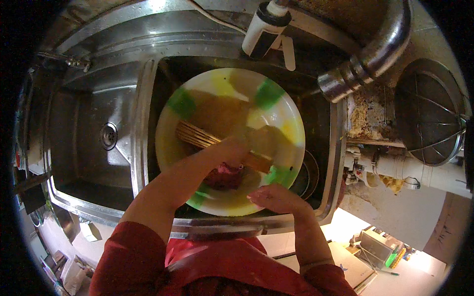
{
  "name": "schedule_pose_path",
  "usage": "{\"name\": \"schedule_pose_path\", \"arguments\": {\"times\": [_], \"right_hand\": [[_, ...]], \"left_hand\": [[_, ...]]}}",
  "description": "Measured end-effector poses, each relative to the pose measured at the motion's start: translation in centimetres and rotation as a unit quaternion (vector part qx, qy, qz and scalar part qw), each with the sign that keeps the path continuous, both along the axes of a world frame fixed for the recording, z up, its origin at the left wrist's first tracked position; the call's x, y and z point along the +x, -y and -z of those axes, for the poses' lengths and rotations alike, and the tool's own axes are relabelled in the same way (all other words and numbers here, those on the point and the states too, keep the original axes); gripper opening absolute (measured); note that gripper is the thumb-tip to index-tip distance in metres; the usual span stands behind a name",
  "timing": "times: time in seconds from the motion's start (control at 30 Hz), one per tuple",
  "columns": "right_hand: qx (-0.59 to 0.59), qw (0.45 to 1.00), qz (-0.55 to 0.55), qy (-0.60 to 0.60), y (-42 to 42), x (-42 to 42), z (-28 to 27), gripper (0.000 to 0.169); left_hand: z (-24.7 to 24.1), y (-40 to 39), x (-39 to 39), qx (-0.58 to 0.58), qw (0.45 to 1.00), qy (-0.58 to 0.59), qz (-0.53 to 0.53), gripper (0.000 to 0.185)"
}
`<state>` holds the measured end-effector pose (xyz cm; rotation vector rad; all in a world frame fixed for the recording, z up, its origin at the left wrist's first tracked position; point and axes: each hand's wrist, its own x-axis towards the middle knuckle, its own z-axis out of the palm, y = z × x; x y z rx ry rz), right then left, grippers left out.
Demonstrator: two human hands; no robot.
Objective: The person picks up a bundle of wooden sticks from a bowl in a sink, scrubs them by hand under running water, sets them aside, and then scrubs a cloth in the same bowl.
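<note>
A wide basin (211,85) with green, yellow and white patches sits in the right sink bowl. Across it slants a bundle of wooden sticks that look like chopsticks (198,135). My left hand (235,150) is closed around the bundle's middle, and the sticks show on both sides of it. Below that hand lies a pinkish-red thing (226,175), too blurred to name. Over the basin's near right rim is my right hand (276,198), its fingers pointing left. Whether it grips the rim cannot be told.
Left of the basin is another steel sink bowl (89,162) with a drain (109,136). A white faucet body (263,35) and a thick metal pipe (355,76) overhang the back. Right of the sink stands a round, wire-braced metal piece (426,107). Boxes (355,259) lie lower right.
</note>
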<state>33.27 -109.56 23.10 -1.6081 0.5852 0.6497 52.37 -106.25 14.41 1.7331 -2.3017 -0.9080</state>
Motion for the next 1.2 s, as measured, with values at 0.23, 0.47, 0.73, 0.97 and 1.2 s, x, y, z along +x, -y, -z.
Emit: {"name": "schedule_pose_path", "arguments": {"times": [0.23,0.47,0.73,0.97,1.2], "right_hand": [[-0.106,0.848,0.385,0.348,1.7,4.8,3.1,0.057],[-0.043,0.842,0.304,0.443,2.2,11.1,0.5,0.062],[-0.174,0.889,0.268,0.329,1.7,14.0,1.6,0.028],[-0.294,0.953,0.063,0.046,4.7,16.5,10.7,0.054],[-0.433,0.896,0.094,-0.025,9.8,18.4,17.6,0.059]], "left_hand": [[-5.4,1.5,3.1,0.000,0.932,-0.261,-0.250,0.044],[-3.9,-1.3,1.1,-0.246,0.794,-0.473,-0.292,0.049],[-0.4,-2.3,0.3,-0.120,0.696,-0.575,-0.413,0.036],[-1.7,-3.7,-0.7,0.179,0.500,-0.611,-0.587,0.029],[7.5,-7.5,0.6,0.067,0.720,-0.392,-0.569,0.017]]}}
